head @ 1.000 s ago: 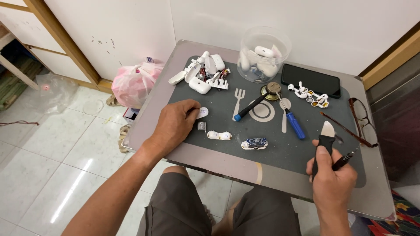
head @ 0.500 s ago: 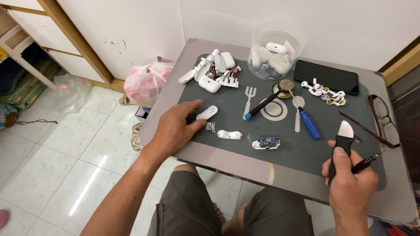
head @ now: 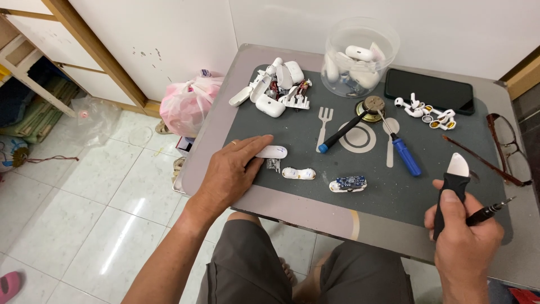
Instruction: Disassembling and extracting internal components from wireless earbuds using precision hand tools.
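Observation:
My left hand (head: 232,172) lies flat on the grey mat (head: 292,129), its fingertips on a white oblong case part (head: 272,152). Just right of it lie a small white two-hole insert (head: 298,173) and a small blue circuit board (head: 348,183). My right hand (head: 464,235) is raised at the table's front right and grips a black-handled pry tool with a white blade (head: 455,183), plus a thin black pen-like tool (head: 490,210) between the fingers.
A pile of white earbud case parts (head: 274,90) lies at the mat's back left. Behind stand a clear tub of cases (head: 359,58), a black phone (head: 428,90), loose earbuds (head: 423,110), two screwdrivers (head: 400,151), and glasses (head: 508,151). A pink bag (head: 188,106) sits on the floor.
The view has shifted a little. My left hand has settled onto the white case part. My right hand keeps both tools and has barely moved.

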